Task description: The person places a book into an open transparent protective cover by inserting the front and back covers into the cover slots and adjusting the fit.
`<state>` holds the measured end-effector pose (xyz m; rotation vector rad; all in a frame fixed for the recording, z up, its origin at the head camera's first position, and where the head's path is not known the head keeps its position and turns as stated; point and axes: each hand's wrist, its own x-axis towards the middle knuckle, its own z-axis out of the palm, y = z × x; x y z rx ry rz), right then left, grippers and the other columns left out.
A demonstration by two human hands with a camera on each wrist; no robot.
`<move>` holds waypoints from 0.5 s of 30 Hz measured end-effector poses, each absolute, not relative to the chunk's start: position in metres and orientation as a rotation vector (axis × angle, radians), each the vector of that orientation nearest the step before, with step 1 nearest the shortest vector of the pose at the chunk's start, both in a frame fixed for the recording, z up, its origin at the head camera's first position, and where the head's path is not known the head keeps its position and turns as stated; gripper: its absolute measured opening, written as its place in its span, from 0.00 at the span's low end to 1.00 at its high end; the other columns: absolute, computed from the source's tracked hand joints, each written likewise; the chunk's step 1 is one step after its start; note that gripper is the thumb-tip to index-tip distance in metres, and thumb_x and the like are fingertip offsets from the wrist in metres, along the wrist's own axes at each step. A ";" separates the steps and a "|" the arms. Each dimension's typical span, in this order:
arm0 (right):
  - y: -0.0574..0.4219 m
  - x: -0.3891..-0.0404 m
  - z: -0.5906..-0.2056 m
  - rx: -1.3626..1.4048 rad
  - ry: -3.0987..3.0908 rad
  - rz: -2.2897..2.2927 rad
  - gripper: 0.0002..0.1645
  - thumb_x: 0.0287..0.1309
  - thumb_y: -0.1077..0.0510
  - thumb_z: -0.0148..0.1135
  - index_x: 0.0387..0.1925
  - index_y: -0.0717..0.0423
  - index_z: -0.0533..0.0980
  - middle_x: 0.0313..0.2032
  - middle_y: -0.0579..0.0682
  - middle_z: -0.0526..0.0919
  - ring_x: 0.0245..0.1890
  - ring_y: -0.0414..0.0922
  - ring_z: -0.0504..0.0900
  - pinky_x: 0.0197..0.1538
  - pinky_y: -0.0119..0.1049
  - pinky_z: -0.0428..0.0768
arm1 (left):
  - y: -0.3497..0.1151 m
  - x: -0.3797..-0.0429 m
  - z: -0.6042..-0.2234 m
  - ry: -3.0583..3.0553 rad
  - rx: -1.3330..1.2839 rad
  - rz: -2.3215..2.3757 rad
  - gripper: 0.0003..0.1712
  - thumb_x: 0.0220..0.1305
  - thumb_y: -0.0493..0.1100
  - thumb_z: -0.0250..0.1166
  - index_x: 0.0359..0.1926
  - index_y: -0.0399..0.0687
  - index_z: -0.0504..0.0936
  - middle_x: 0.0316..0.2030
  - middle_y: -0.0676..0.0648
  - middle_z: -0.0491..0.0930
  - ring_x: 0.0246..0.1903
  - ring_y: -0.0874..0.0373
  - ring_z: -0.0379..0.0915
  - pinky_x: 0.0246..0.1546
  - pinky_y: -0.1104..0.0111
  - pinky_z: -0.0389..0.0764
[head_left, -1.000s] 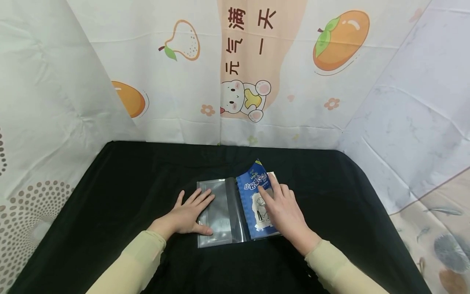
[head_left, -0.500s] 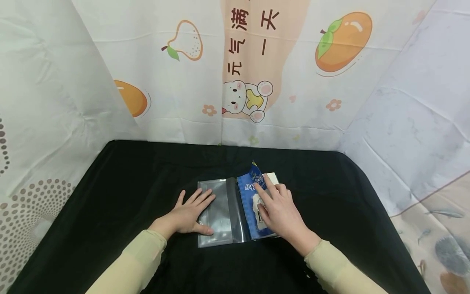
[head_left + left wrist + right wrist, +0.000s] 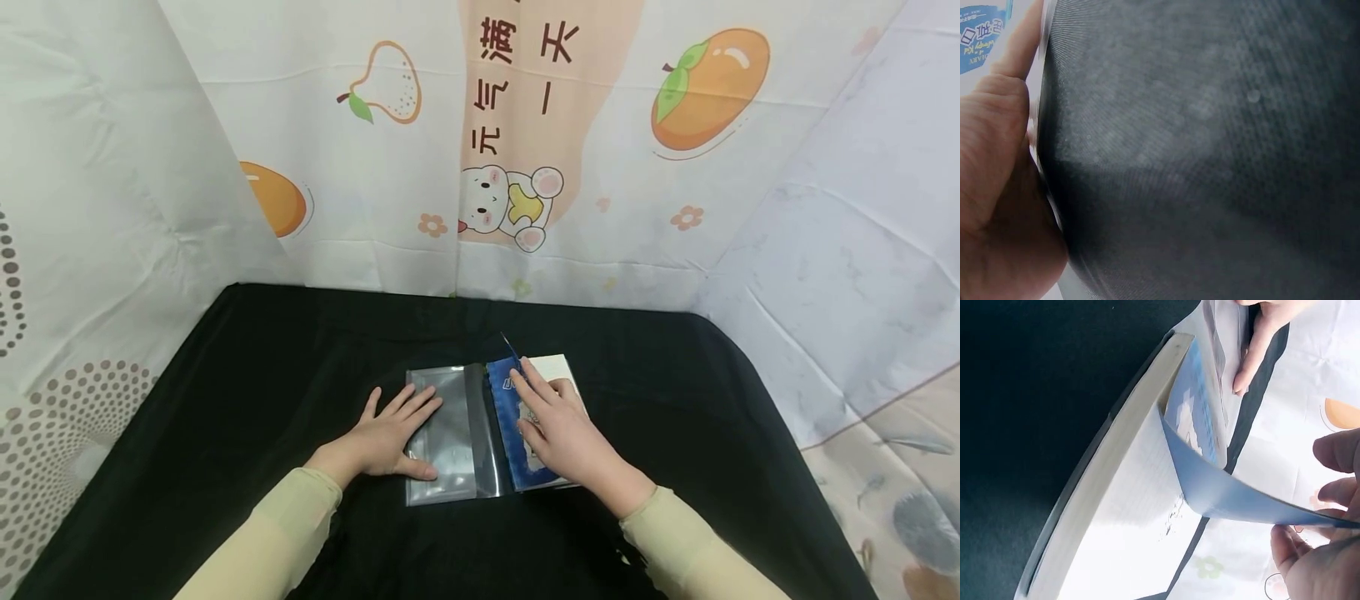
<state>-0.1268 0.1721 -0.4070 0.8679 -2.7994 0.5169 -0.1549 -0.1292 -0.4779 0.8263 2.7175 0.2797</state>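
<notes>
A blue paperback book (image 3: 501,408) lies on the right half of a spread clear plastic book cover (image 3: 453,433). Its front cover (image 3: 1210,487) is bent up and over to the left, baring a pale page (image 3: 1129,525) beneath. My right hand (image 3: 558,429) holds that front cover near its free edge, thumb on one side and fingers on the other in the right wrist view. With fingers spread, my left hand (image 3: 382,437) presses flat on the left plastic flap. Dark cloth fills most of the left wrist view, beside the left hand (image 3: 997,162).
A black cloth (image 3: 315,333) covers the table under the book. White printed curtains (image 3: 375,183) hang behind it and at both sides.
My right hand has moved slightly left and folded the book's front cover further over, uncovering more of the page. The left hand stays put. The head view has shifted slightly.
</notes>
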 end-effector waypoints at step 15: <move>0.170 -0.132 -0.411 0.828 -2.960 1.275 0.41 0.69 0.53 0.55 0.75 0.40 0.45 0.75 0.40 0.40 0.72 0.42 0.42 0.68 0.55 0.59 | -0.129 -0.155 -0.480 2.718 0.815 0.264 0.63 0.46 0.85 0.51 0.76 0.62 0.43 0.76 0.55 0.35 0.73 0.50 0.26 0.65 0.35 0.32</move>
